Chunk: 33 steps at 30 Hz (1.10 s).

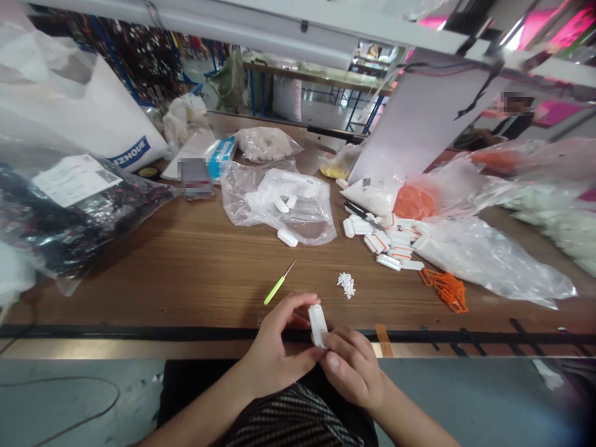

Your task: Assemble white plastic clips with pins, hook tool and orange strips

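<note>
Both hands hold one small white plastic casing (318, 324) over the table's front edge. My left hand (282, 351) pinches it from the left, with a finger at its top end and the thumb at its lower end. The fingers of my right hand (351, 363) are closed round its lower right end. Just beyond lie a small heap of tiny white pieces (346, 284) and a screwdriver-like tool with a yellow-green handle (274, 290). To the right is a pile of orange plastic frames (449, 290).
White casings, some with orange strips (377, 241), are heaped at the right beside a clear plastic bag (493, 261). A lone white casing (287, 238) lies by another open bag (233, 202). A large bag of dark items (84, 211) stands left. Someone (514, 118) is in the right background.
</note>
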Tool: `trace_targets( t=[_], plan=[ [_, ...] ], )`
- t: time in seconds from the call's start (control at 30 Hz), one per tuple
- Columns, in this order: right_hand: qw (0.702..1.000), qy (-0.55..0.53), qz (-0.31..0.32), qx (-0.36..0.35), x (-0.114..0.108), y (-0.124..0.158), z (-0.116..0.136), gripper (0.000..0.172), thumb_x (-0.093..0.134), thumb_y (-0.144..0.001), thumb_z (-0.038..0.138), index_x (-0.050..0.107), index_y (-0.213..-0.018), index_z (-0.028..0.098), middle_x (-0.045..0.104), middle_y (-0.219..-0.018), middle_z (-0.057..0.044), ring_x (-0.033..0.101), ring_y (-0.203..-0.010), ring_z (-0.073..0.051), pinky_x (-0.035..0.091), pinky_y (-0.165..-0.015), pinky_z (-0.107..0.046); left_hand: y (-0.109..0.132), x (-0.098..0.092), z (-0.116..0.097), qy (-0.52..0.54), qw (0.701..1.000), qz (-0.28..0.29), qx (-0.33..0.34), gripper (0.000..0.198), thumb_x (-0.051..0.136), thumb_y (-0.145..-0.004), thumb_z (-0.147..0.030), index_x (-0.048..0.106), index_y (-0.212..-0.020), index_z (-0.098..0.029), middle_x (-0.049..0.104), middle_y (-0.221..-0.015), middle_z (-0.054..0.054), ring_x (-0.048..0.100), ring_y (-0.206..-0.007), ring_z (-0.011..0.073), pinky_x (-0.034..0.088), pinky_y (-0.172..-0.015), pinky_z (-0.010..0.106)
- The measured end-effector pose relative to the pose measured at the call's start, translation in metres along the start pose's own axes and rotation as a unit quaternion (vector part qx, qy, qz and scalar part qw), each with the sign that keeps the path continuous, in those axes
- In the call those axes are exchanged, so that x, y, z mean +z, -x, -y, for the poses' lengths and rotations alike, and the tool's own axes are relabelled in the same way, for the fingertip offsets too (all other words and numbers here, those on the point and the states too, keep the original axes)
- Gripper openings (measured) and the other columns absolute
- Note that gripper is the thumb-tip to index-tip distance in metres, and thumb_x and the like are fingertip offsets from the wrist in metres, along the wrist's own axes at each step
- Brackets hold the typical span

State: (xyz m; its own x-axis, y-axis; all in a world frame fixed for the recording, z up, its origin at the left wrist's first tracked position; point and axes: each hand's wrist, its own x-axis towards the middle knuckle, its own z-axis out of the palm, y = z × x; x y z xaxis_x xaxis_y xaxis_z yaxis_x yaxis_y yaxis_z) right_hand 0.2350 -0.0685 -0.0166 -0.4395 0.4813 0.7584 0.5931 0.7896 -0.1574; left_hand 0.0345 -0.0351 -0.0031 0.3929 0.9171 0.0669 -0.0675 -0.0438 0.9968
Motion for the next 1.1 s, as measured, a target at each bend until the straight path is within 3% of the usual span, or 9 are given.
trace_targets(
  t=[0.13,0.23,0.37,0.53,0.67,0.8,0.97,1.1],
  plan=[
    [1.000,0.004,0.002,-0.006,-0.003,-0.001,-0.002,0.046,0.057,-0.092,0.004,0.057,-0.133,0.024,0.076,-0.098,-0.005,0.070,-0.086,-0.019,0.062,-0.071,-0.035,0.001,-0.001,0.000,0.013,1.000,0.004,-0.012,0.065,0.084,-0.076,-0.020,0.058,-0.135,-0.030,0.060,-0.139,0.010,0.065,-0.112,0.0273,0.056,-0.097,0.045],
    [1.000,0.003,0.005,0.012,-0.002,0.003,-0.002,0.055,0.059,-0.091,0.005,0.052,-0.141,0.028,0.076,-0.099,-0.006,0.071,-0.084,-0.019,0.063,-0.070,-0.035,-0.001,0.001,0.001,0.009,1.000,-0.002,-0.019,0.067,0.084,-0.075,-0.019,0.057,-0.135,-0.029,0.061,-0.137,0.011,0.066,-0.112,0.0279,0.056,-0.097,0.047],
    [0.997,-0.013,-0.039,0.061,0.006,0.004,0.000,0.077,0.062,-0.090,0.006,0.033,-0.158,0.025,0.074,-0.096,-0.008,0.070,-0.082,-0.020,0.062,-0.067,-0.034,-0.003,0.006,0.004,-0.029,0.999,-0.029,-0.018,0.077,0.086,-0.070,-0.016,0.053,-0.138,-0.031,0.063,-0.133,0.009,0.068,-0.106,0.0262,0.058,-0.094,0.047],
    [0.992,-0.004,-0.034,0.119,0.015,0.004,0.005,0.079,0.059,-0.090,0.007,0.030,-0.160,0.028,0.072,-0.098,-0.010,0.070,-0.084,-0.021,0.063,-0.068,-0.035,-0.005,0.012,0.010,-0.104,0.992,-0.063,0.014,0.078,0.085,-0.073,-0.022,0.049,-0.142,-0.030,0.063,-0.133,0.010,0.066,-0.113,0.0282,0.058,-0.092,0.047],
    [0.992,0.004,-0.025,0.125,0.019,0.006,0.008,0.083,0.060,-0.088,0.002,0.030,-0.160,0.028,0.072,-0.101,-0.010,0.070,-0.082,-0.021,0.063,-0.067,-0.035,-0.007,0.012,0.008,-0.130,0.990,-0.053,0.018,0.068,0.081,-0.077,-0.021,0.054,-0.138,-0.027,0.064,-0.135,0.011,0.066,-0.115,0.0280,0.059,-0.090,0.043],
    [0.987,-0.019,-0.034,0.156,0.022,0.003,0.011,0.082,0.063,-0.089,0.005,0.030,-0.161,0.028,0.072,-0.111,-0.013,0.070,-0.090,-0.023,0.064,-0.073,-0.037,-0.010,0.004,0.002,-0.084,0.996,0.001,0.008,0.048,0.072,-0.083,-0.015,0.063,-0.130,-0.024,0.068,-0.131,0.010,0.069,-0.112,0.0255,0.059,-0.093,0.039],
    [0.973,-0.007,-0.057,0.225,0.018,-0.003,0.013,0.070,0.066,-0.090,0.008,0.044,-0.152,0.030,0.073,-0.103,-0.008,0.071,-0.083,-0.021,0.065,-0.073,-0.037,-0.013,-0.004,-0.001,-0.061,0.996,0.037,0.047,0.028,0.058,-0.099,-0.020,0.069,-0.124,-0.025,0.072,-0.124,0.007,0.066,-0.118,0.0231,0.052,-0.105,0.039],
    [0.950,-0.028,-0.067,0.303,0.006,-0.006,0.005,0.059,0.070,-0.088,0.015,0.054,-0.143,0.030,0.069,-0.100,-0.007,0.067,-0.074,-0.019,0.063,-0.065,-0.035,-0.014,-0.005,-0.001,-0.002,0.999,0.042,0.006,0.023,0.061,-0.100,-0.032,0.071,-0.118,-0.022,0.069,-0.117,0.010,0.068,-0.106,0.0228,0.060,-0.086,0.033]
  ],
)
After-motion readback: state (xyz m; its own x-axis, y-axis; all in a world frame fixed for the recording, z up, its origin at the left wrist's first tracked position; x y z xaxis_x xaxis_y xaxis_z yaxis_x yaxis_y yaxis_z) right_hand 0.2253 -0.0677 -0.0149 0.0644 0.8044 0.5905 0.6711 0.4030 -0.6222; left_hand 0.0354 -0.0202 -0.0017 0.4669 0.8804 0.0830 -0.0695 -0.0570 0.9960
